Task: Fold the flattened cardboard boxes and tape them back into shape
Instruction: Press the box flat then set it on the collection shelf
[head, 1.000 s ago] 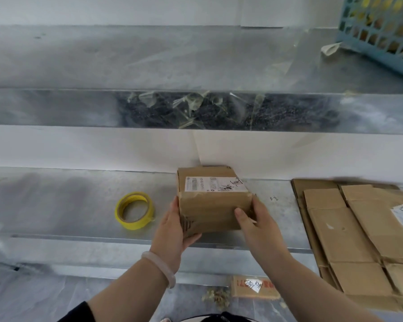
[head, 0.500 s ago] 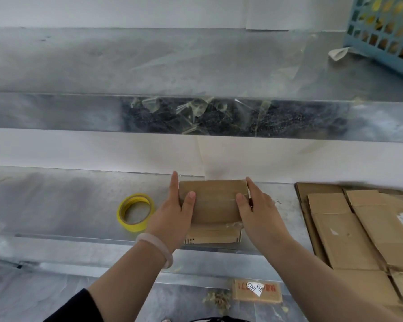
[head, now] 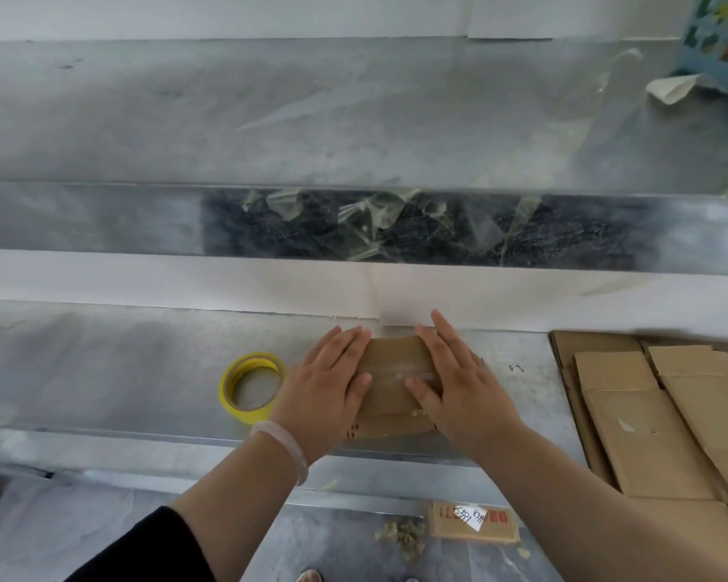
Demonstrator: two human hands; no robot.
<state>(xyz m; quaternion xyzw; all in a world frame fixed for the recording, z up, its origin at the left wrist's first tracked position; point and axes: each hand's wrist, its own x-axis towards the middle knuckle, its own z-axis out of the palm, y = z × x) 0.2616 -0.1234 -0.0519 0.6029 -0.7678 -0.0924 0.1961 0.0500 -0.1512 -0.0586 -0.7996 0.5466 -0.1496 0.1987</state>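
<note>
Pressing the taped box [head: 392, 386], left grip [head: 324, 390] and right grip [head: 459, 386] lie flat-fingered; floor label [head: 474, 517] unreadable

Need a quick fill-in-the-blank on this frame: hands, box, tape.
The left hand and right hand rest palms-____ on the cardboard box.
The tape roll beside the left hand is ____.
The flattened boxes lie to the cardboard box's ____.
The bracelet is on the ____ wrist.
Missing: down; yellow; right; left.
</note>
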